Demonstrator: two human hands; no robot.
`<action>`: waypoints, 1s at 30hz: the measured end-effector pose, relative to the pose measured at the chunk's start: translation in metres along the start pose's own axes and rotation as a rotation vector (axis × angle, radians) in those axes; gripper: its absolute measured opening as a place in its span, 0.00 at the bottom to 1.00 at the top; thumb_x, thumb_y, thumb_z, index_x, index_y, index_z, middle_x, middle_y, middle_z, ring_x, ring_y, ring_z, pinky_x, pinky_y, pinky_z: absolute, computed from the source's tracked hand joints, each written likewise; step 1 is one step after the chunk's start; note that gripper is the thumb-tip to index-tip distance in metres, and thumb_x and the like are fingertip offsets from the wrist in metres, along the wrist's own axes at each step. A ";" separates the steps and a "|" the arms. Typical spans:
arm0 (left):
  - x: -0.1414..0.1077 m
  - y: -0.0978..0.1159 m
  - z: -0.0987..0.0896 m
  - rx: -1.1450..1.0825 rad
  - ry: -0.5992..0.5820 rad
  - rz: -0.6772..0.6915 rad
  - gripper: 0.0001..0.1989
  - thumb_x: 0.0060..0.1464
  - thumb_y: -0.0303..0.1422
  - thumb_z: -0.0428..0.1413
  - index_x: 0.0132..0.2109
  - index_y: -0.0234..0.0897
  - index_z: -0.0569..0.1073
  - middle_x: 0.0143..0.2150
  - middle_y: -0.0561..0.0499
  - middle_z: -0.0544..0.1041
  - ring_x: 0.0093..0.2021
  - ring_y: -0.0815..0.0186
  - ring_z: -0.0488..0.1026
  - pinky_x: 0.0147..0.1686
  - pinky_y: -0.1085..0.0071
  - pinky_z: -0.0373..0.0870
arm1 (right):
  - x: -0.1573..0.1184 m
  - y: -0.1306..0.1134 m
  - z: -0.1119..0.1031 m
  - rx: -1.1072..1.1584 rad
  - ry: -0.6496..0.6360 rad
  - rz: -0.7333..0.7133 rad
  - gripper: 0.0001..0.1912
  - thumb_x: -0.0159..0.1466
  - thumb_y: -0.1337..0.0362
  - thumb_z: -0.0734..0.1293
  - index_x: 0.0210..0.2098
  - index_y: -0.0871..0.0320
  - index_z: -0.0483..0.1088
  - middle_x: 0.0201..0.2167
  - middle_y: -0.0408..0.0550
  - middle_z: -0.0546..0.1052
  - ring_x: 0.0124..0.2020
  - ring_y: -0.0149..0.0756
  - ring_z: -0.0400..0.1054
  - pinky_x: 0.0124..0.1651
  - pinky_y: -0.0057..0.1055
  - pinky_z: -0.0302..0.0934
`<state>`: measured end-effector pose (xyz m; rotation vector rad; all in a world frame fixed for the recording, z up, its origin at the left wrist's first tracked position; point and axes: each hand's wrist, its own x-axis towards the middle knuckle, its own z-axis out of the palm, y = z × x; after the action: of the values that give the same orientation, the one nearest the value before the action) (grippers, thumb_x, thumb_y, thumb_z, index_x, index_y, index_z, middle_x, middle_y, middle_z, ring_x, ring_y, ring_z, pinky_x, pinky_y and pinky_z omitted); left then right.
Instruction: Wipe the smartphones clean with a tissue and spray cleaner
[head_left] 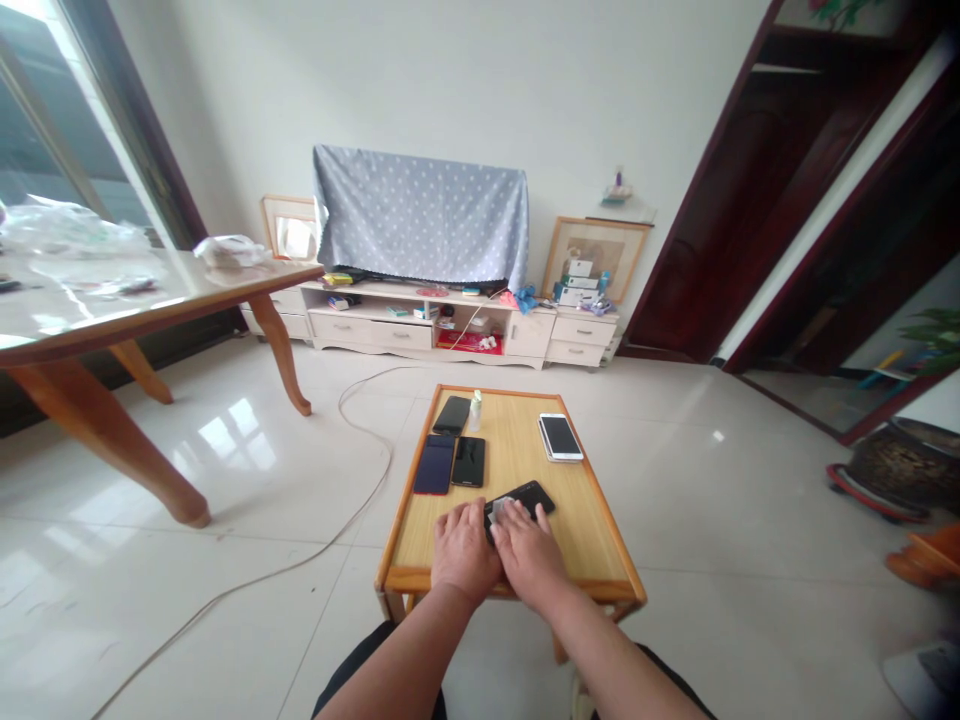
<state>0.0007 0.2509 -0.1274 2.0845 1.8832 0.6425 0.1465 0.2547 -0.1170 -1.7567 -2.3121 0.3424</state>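
Note:
A black smartphone point(537, 495) lies slanted near the front of the small wooden table point(517, 425). My left hand point(463, 548) grips its left end, with the fingers bent over that edge. Under the fingers of my right hand point(529, 548), a crumpled whitish wipe point(501, 507) is pressed against the phone's face. Beyond my hands, toward the table's left side, are a dark blue phone point(433, 464), a black phone point(469, 462) and another dark phone point(453, 415). A small clear bottle with a pale green cap point(475, 410) stands beside them.
A white phone point(561, 437) rests on another flat item at the table's right. On the left stands a large wooden table point(161, 300) with plastic bags. A cable point(337, 535) runs over the tiled floor. A low white cabinet point(367, 330) lines the wall.

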 end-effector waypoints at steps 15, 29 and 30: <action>-0.003 0.009 -0.010 0.015 -0.049 -0.030 0.29 0.60 0.36 0.48 0.67 0.35 0.64 0.65 0.41 0.72 0.65 0.53 0.64 0.64 0.57 0.52 | 0.018 -0.006 0.000 0.042 0.034 -0.050 0.24 0.77 0.58 0.50 0.66 0.46 0.67 0.67 0.43 0.68 0.70 0.34 0.56 0.74 0.45 0.32; -0.005 0.012 -0.013 0.070 -0.076 -0.047 0.30 0.56 0.39 0.49 0.65 0.41 0.68 0.65 0.44 0.73 0.65 0.52 0.64 0.64 0.56 0.53 | 0.011 0.007 0.004 0.072 0.106 -0.028 0.26 0.74 0.61 0.51 0.65 0.50 0.69 0.67 0.47 0.67 0.70 0.44 0.57 0.74 0.53 0.36; -0.005 0.013 -0.014 0.085 -0.081 -0.050 0.31 0.54 0.40 0.51 0.65 0.40 0.67 0.66 0.44 0.72 0.66 0.51 0.63 0.64 0.56 0.53 | 0.011 0.012 0.003 0.051 0.125 0.029 0.27 0.74 0.60 0.50 0.65 0.51 0.69 0.67 0.48 0.67 0.71 0.46 0.56 0.74 0.54 0.36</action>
<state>0.0055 0.2425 -0.1101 2.0736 1.9425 0.4664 0.1538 0.2686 -0.1229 -1.7372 -2.1744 0.2850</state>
